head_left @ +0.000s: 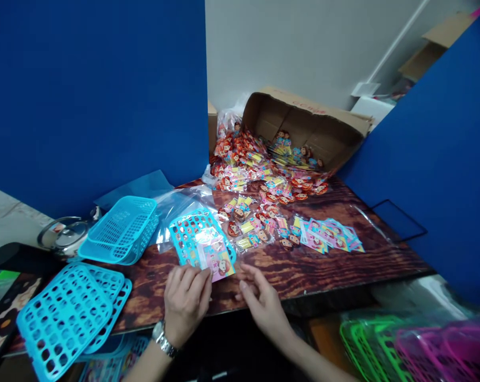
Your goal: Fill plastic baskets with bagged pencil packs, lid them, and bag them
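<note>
My left hand (pixel 188 297), with a metal watch (pixel 164 339) on its wrist, pinches the lower left corner of a pink and yellow cartoon card (pixel 219 263). The card lies partly over a light-blue plastic grid panel (pixel 184 228), with clear film above it. Just right of the card is my right hand (pixel 261 300), its thumb and forefinger apart and nothing plainly between them. Beyond both hands, small cartoon-figure packets (pixel 253 239) in clear wrap are scattered on the dark wood-grain table (pixel 279 273). Several similar cards (pixel 331 234) lie fanned out at right.
A tipped cardboard box (pixel 303 114) spills a heap of packets (pixel 243 159) at the back. Stacked blue baskets (pixel 120 228), more grid panels (pixel 68 318) and a metal kettle (pixel 68 233) stand left. Green baskets (pixel 363 345) and pink baskets (pixel 434 350) sit low right. Blue partitions (pixel 96 95) flank the table.
</note>
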Demonstrator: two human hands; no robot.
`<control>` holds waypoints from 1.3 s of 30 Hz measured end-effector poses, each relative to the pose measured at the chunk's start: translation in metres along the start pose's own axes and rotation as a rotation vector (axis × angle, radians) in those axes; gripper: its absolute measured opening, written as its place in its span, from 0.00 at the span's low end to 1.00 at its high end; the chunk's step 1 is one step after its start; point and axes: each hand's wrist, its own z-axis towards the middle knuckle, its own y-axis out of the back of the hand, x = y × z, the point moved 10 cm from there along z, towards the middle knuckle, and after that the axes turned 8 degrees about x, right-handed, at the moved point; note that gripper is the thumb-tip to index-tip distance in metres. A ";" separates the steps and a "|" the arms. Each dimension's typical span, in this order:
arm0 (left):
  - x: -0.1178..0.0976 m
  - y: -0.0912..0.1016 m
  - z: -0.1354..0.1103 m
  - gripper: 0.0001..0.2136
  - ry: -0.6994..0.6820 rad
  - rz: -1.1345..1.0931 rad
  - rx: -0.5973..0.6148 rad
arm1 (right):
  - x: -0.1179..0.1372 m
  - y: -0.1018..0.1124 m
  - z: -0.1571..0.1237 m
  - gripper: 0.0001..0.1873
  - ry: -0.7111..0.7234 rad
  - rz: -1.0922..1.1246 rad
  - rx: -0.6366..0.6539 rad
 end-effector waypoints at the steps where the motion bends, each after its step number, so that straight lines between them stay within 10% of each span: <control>1: 0.000 0.000 0.000 0.07 -0.001 -0.007 0.000 | 0.017 -0.004 -0.004 0.17 0.172 -0.205 0.026; 6: -0.005 0.002 0.003 0.06 -0.016 -0.016 -0.013 | 0.047 -0.059 -0.022 0.24 0.700 -0.946 0.155; 23: 0.011 -0.033 -0.015 0.22 0.028 0.095 0.164 | 0.032 -0.096 0.047 0.48 0.489 -1.041 0.582; 31: 0.013 -0.029 -0.020 0.27 0.079 0.072 0.167 | 0.043 -0.088 0.033 0.37 0.603 -1.032 0.449; 39: 0.013 -0.041 -0.050 0.28 0.024 0.112 0.302 | 0.086 -0.023 -0.011 0.27 0.831 -0.836 0.176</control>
